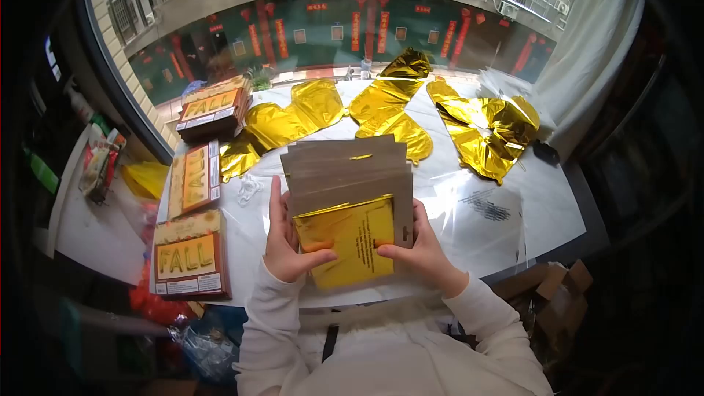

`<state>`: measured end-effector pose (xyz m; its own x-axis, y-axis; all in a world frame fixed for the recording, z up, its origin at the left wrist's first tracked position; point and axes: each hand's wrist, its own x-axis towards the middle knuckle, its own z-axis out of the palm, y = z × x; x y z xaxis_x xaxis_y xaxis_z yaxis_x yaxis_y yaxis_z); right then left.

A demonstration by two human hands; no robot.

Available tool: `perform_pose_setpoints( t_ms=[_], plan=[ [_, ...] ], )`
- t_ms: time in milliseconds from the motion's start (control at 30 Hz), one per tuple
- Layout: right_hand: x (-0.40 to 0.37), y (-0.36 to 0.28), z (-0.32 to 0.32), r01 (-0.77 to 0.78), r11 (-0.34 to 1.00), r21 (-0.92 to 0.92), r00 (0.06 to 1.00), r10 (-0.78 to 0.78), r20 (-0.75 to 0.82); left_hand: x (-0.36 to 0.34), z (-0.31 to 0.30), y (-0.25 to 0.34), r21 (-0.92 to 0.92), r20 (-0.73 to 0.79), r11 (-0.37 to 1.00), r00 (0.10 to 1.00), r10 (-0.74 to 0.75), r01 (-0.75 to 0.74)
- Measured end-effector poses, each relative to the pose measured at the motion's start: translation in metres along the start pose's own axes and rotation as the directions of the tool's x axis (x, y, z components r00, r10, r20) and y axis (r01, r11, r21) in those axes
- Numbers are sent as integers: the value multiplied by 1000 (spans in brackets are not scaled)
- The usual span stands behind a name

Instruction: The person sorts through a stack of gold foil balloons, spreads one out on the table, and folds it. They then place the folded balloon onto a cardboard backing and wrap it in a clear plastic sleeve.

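Observation:
My left hand (284,242) and my right hand (418,249) together hold a folded gold foil sheet (345,238) with small black print, laid on top of a brown cardboard backing card (400,209). Each thumb presses on the foil's lower corner, and the fingers wrap behind the card. Several more brown cards (345,158) are fanned out on the white table (557,205) just beyond the one I hold.
Crumpled gold foil balloons lie across the far table: one (293,117) at left, one (389,103) in the middle, one (488,128) at right. Three packs marked FALL (189,257) (194,180) (213,110) line the left edge. Printed clear bags (488,213) lie at right. A window is beyond.

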<state>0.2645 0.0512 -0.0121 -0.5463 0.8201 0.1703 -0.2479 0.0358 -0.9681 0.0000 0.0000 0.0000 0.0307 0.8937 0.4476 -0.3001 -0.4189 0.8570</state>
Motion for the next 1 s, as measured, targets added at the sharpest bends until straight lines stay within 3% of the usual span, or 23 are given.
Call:
perform_pose_setpoints(
  t_ms=[100,200,233,300,333,367,400,433,467,500,533,567,600,633,667,700,733,767,833,933,967,1000],
  plan=[
    [-9,7,5,-56,998,19,996,57,-73,-7,13,-2,87,-89,989,990,-112,119],
    [-7,-2,11,129,991,-47,987,-133,-86,-3,23,5,101,-165,993,985,-48,65],
    [-10,8,0,159,976,-149,985,-166,-39,-2,22,7,207,-119,976,988,97,-71],
    [-9,16,-12,325,819,-473,933,-358,22,-2,24,10,388,16,858,933,360,-338],
    [-11,23,-22,324,821,-470,935,-354,25,-7,30,11,118,-194,991,977,89,-66],
    [-14,31,-34,319,701,-638,932,-356,76,-3,25,10,122,-199,990,976,90,-67],
    [-13,35,-40,312,547,-777,929,-349,127,5,14,6,400,-67,898,972,227,-182],
    [-8,27,-33,319,547,-774,927,-352,133,11,6,1,626,100,717,943,317,-307],
    [-4,19,-23,373,754,-540,923,-361,133,10,5,-8,584,101,734,928,358,-347],
    [0,13,-17,391,886,-251,920,-370,128,5,1,-17,555,33,791,957,289,-258],
    [8,17,-12,309,926,-217,951,-300,72,4,11,-21,188,-211,981,974,78,-38],
    [2,13,-10,297,925,-237,955,-287,77,3,21,-25,-250,-343,959,914,-216,133],
    [3,7,-4,253,941,-226,967,-254,26,1,17,-32,-247,-345,959,912,-220,138],
    [2,4,0,211,954,-213,975,-220,-22,1,9,-45,-106,-325,992,940,-106,75],
    [2,-1,0,211,954,-211,975,-220,-19,-1,2,-55,34,-288,999,957,10,0],
    [2,-5,-2,223,922,-318,974,-225,33,-1,-3,-55,39,-291,999,957,15,-4],
    [5,-7,-4,242,874,-420,970,-227,86,0,-10,-54,237,-102,957,975,195,-167],
    [3,-4,0,162,916,-367,978,-200,-66,0,-17,-52,389,119,854,938,327,-347],
    [2,19,-15,327,773,-544,929,-369,33,-1,-14,-20,450,213,832,944,253,-324],
    [2,11,-14,410,656,-634,869,-492,52,-6,5,-6,339,48,937,997,64,-77],
    [2,8,-15,414,655,-633,867,-495,54,-5,2,-9,342,48,936,997,68,-80],
    [2,5,-16,338,770,-542,922,-386,28,-4,-6,-15,437,129,880,981,144,-186]
  ],
)
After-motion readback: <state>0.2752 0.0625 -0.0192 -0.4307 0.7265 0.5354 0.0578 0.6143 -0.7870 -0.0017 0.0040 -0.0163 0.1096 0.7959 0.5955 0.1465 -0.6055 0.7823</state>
